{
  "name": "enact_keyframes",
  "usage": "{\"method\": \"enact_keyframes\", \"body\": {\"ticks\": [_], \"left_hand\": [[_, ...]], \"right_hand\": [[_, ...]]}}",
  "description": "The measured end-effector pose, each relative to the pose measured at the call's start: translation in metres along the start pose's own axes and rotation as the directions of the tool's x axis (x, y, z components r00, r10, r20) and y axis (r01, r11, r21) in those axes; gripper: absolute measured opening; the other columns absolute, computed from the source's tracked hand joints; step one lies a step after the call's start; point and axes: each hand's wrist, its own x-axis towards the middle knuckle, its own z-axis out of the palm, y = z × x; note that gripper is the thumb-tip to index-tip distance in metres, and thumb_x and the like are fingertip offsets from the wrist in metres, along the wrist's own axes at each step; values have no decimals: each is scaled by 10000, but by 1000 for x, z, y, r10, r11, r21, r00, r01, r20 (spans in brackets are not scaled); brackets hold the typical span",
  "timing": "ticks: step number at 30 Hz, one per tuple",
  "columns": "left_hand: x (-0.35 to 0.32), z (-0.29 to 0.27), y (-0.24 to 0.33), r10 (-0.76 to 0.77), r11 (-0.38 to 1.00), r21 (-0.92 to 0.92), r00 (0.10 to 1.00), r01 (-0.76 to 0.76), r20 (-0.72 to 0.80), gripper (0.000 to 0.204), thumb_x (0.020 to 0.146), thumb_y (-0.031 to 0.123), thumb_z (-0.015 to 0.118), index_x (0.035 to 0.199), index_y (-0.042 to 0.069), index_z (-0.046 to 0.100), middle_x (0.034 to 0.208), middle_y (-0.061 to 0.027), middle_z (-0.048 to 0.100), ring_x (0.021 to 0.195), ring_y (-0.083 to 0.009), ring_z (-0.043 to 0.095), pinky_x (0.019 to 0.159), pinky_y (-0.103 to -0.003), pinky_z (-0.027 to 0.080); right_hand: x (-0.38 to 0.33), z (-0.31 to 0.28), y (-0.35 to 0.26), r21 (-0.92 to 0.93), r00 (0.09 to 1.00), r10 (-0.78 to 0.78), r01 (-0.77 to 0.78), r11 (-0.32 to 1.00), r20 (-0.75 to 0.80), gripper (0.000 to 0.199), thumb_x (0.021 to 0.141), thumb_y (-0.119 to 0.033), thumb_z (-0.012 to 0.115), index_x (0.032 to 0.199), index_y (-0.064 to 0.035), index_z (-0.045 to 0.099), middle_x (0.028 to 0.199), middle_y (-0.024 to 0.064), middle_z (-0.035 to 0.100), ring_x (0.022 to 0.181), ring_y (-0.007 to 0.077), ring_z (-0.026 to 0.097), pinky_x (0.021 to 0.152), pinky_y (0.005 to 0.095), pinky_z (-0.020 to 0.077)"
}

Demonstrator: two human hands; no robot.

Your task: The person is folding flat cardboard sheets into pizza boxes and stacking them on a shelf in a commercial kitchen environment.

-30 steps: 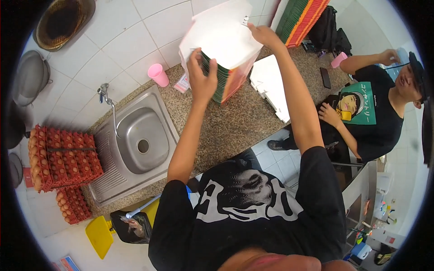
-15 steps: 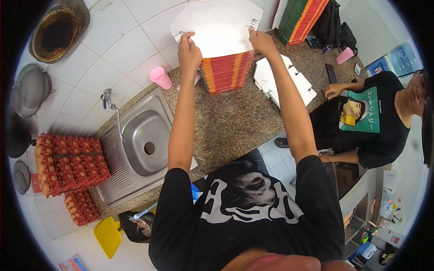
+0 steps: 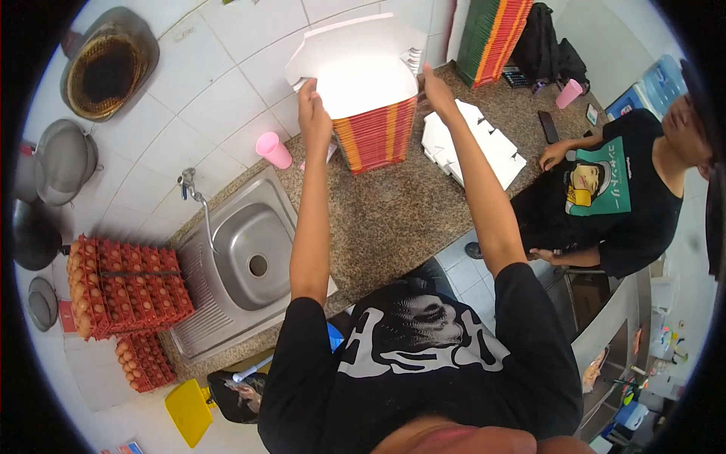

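Observation:
A white cardboard box [image 3: 363, 79], partly folded with its rear panel raised, lies on a tall stack of flat red, yellow and green cardboard boxes [image 3: 376, 136]. My left hand [image 3: 313, 115] is closed on its left edge, beside a slotted side flap. At the right edge my right hand [image 3: 439, 92] is closed on the cardboard, its fingertips partly hidden behind the side. Just right of the stack, folded white cardboard boxes [image 3: 473, 144] rest on the speckled stone counter [image 3: 370, 219].
Left of my arms is a steel sink [image 3: 253, 257] with a tap [image 3: 198, 198]. Egg trays [image 3: 132, 287] stand beyond it. A pink cup [image 3: 273, 150] sits near the wall. At right, another person [image 3: 605, 185] stands by the counter, one hand near a dark phone [image 3: 547, 127].
The white box's rear panel has bent up from the flatter sheet. Both my hands have shifted slightly along its sides. The view has tilted a little, and the other person's head has turned.

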Motion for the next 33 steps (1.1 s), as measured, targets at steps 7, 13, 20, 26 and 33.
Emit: {"method": "enact_keyframes", "body": {"ticks": [7, 13, 20, 26, 33], "left_hand": [[-150, -36, -77, -359, 819, -401, 912, 410, 197, 448, 993, 160, 548, 1393, 24, 402, 1256, -106, 544, 1147, -191, 535, 955, -323, 456], [-312, -75, -110, -580, 772, -20, 716, 636, 388, 426, 976, 221, 586, 1354, 55, 483, 1054, -83, 652, 812, -137, 640, 702, -261, 506], [-314, -55, -76, -643, 712, 182, 525, 678, 557, 392, 983, 222, 552, 1348, 86, 503, 1161, -96, 642, 928, -188, 652, 777, -318, 520], [-299, -46, -81, -607, 753, 166, 573, 637, 551, 381, 976, 235, 563, 1327, 88, 535, 1166, -96, 650, 941, -189, 658, 769, -315, 518], [-311, -28, -123, -447, 872, 139, 645, 470, 620, 357, 934, 273, 629, 1238, 87, 603, 1062, -86, 686, 903, -169, 657, 774, -288, 497]], "right_hand": [[-113, -24, 219, -678, 973, 200, -73, 732, 111, 812, 775, -610, 673, 1403, -141, 459, 1400, 224, 466, 1344, 422, 366, 1109, 510, 304], [-131, -36, 261, -497, 952, 131, 26, 868, 278, 717, 748, -683, 655, 1305, -234, 599, 1403, 111, 516, 1251, 352, 501, 1049, 431, 389], [-101, -72, 270, -361, 844, 342, -193, 912, 413, 748, 573, -664, 794, 1184, -243, 697, 1212, 53, 662, 1111, 280, 615, 949, 383, 467], [-121, -59, 265, -505, 861, 337, -111, 856, 381, 700, 653, -634, 780, 1238, -268, 663, 1279, 34, 631, 1213, 270, 557, 1023, 389, 423], [-100, -62, 290, -476, 952, -2, 154, 866, 305, 231, 768, -231, 630, 889, -65, 735, 820, 127, 710, 742, 280, 665, 709, 415, 526]]}}
